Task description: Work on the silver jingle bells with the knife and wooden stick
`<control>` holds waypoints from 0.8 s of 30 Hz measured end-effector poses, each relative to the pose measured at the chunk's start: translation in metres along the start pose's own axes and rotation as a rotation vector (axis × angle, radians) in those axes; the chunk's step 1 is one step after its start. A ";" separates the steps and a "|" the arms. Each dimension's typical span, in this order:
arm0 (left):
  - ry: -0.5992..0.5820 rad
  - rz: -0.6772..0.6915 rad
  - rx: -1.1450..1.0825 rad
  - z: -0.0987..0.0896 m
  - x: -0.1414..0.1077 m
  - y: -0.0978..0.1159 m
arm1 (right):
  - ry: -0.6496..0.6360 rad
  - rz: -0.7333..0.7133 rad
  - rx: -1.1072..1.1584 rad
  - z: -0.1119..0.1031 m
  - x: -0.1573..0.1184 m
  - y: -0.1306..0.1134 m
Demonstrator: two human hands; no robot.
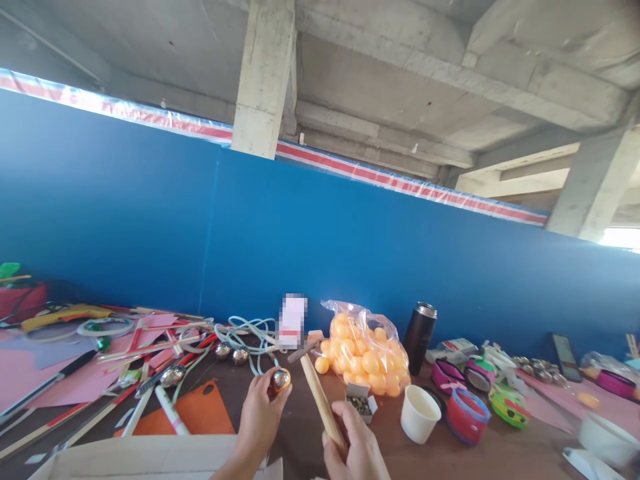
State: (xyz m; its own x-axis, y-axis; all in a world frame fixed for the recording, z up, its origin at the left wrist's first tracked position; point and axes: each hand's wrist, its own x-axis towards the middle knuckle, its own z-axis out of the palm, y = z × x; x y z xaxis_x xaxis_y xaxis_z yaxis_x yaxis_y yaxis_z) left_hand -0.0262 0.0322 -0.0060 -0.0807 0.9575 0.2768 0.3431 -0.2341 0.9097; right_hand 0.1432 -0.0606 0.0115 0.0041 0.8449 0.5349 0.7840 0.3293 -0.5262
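Between the thumb and fingers of my left hand (pixel 263 413) is a shiny silver ball (pixel 281 380), held up above the brown table. My right hand (pixel 353 440) is wrapped round the wooden handle of a hammer (pixel 319 393). The hammer tilts up and to the left, its metal head just above and right of the ball, apart from it. Beyond my right hand stands a small open box (pixel 361 403) of tiny dark metal pieces. A clear plastic bag (pixel 367 353) full of orange balls lies behind the hammer.
A white paper cup (pixel 421 415) and a black bottle (pixel 421 337) stand to the right, near several colourful pouches (pixel 467 415). At left are an orange sheet (pixel 200 415), sticks and pink paper. Pale blue tubing (pixel 250 331) and two silver balls (pixel 231 355) lie behind my left hand. A blue partition (pixel 320 233) closes off the back.
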 end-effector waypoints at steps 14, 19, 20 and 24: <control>0.015 -0.065 -0.060 -0.003 0.006 -0.007 | -0.128 -0.023 -0.129 -0.006 -0.001 -0.013; 0.053 -0.056 -0.099 -0.004 0.009 -0.009 | -0.108 -0.004 -0.142 -0.005 -0.001 -0.012; 0.046 -0.066 -0.112 -0.005 0.008 -0.007 | -0.126 0.002 -0.150 -0.005 -0.001 -0.012; 0.013 -0.085 -0.144 -0.008 0.006 0.002 | -0.157 -0.001 -0.157 -0.005 -0.002 -0.013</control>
State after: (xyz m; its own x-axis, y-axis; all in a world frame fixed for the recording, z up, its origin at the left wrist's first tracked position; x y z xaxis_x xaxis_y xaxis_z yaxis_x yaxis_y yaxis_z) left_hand -0.0339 0.0357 0.0000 -0.1164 0.9728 0.2003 0.1972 -0.1751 0.9646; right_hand 0.1358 -0.0684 0.0208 -0.0841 0.9041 0.4191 0.8710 0.2710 -0.4098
